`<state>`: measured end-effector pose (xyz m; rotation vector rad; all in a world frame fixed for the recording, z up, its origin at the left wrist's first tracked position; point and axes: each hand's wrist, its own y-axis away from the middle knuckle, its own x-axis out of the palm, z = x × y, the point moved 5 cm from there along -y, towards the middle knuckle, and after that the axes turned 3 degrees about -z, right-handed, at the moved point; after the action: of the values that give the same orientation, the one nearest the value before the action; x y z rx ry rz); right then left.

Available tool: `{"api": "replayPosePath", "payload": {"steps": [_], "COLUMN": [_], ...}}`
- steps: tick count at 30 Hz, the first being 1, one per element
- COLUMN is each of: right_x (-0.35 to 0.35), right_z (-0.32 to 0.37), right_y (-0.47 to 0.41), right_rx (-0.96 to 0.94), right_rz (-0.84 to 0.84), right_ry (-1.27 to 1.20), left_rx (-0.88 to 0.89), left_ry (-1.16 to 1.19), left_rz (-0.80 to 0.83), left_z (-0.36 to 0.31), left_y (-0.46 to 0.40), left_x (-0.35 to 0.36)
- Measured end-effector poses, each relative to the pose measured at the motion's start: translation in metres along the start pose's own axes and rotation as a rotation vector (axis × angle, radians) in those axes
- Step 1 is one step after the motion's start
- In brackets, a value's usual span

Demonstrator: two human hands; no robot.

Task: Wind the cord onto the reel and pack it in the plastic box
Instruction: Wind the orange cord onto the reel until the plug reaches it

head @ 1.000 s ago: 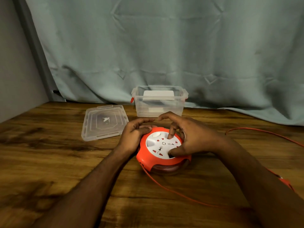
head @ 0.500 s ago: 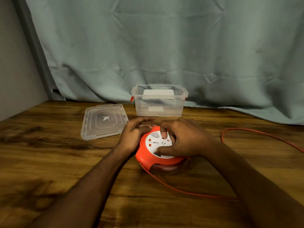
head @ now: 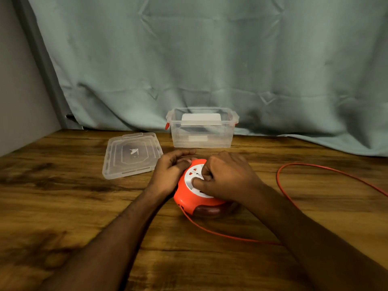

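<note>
Near the counter's middle, the right hand (head: 226,177) presses curled fingers into the reel's (head: 195,198) white face, while the left hand (head: 170,175) cups its orange rim, fingers loosely spread. Rigid and smooth, the reel seems best held by that rim. Limp cord (head: 220,234) trails toward the right edge and could snag. Behind, the open box (head: 201,141) and lid (head: 130,154) leave clear room.

The room around me is dim and warm-toned — soft light from above leaves faint shadows under my forearms and the reel (head: 190,198), a dull sheen on the wooden table (head: 63,206), slight softness throughout, and bowed lines toward the frame's wide-angle edges.
</note>
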<state>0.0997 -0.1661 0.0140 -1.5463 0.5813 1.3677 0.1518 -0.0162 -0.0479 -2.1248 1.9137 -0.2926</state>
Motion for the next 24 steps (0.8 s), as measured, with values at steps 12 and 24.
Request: {"api": "replayPosePath", "payload": {"steps": [12, 24], "right_x": [0.012, -0.004], "right_z": [0.008, -0.015], "right_y": [0.003, -0.005], "right_rx": [0.205, 0.075], "right_rz": [-0.212, -0.047], "right_ry": [-0.05, -0.154], "left_rx": [0.09, 0.067], "left_ry": [-0.115, -0.092], "left_rz": [0.003, 0.001], "left_z": [-0.001, 0.0], "left_y": [0.0, 0.0], "left_x": [0.003, -0.001]}}
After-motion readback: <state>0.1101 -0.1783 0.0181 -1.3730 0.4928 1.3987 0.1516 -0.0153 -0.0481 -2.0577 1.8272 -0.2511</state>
